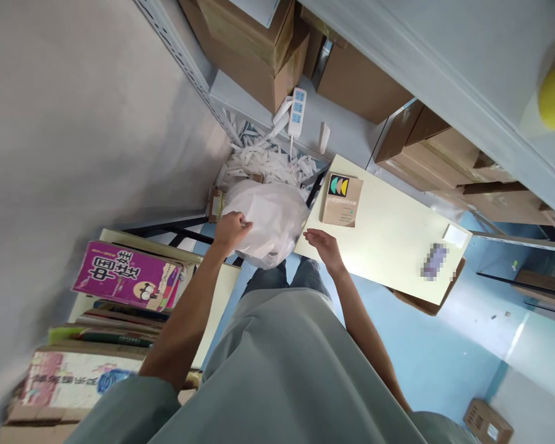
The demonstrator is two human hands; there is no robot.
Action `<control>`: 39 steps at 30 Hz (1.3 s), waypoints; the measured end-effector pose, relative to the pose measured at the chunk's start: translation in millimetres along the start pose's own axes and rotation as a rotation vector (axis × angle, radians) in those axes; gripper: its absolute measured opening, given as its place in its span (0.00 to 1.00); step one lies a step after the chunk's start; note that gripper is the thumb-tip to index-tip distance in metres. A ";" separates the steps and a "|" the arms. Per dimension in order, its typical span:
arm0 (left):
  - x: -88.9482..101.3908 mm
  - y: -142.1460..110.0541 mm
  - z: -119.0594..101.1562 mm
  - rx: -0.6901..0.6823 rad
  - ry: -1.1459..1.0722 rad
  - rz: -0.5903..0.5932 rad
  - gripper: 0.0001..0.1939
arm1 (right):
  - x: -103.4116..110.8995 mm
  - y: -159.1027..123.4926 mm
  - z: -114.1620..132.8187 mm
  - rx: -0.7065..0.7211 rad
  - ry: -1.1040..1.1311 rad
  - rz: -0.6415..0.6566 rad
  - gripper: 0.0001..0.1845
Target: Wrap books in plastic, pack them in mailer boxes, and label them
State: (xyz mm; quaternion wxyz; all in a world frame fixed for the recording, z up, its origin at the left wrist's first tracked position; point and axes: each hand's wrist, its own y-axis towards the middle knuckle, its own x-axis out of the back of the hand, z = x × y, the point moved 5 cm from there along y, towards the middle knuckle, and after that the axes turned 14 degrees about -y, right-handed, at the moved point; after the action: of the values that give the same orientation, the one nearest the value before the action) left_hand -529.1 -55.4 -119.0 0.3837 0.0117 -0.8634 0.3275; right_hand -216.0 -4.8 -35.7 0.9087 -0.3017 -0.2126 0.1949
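Note:
A bulging, translucent white plastic bag [280, 237] stands in front of my legs, with a pale, paper-like patch [260, 213] on its top. My left hand [232, 232] is closed in a pinch at the bag's left side, beside that patch. Whatever its fingers grip is too small or too pale to make out. On the other side, my right hand [324, 248] has its fingers stretched out and holds nothing visible. It hovers by the left corner of a cream table [383, 240], where a tan book [342, 200] with coloured half-circles lies.
White paper strips [268, 157] heap behind the bag, near a power strip [297, 113]. Cardboard boxes [361, 80] fill the shelf ahead. On my left, a purple book [124, 274] tops rows of books. A blurred purple object [433, 262] lies at the table's far end.

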 end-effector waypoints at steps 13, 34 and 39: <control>76.9 -43.4 20.6 0.105 -0.038 -0.123 0.11 | -60.6 50.8 12.5 0.161 -0.624 0.065 0.21; 53.5 -83.4 10.3 -0.035 -0.064 -0.077 0.16 | -132.2 130.5 9.3 0.197 -1.450 0.083 0.24; 45.5 -88.3 10.3 -0.070 -0.083 -0.013 0.18 | -157.2 125.5 -1.9 0.316 -1.438 0.385 0.20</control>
State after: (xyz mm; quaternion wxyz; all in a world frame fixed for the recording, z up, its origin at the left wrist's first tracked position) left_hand -544.0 -120.2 -44.4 0.3501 0.0176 -0.8893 0.2938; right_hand -374.4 11.6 -158.6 0.5289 0.0015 -0.6655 0.5267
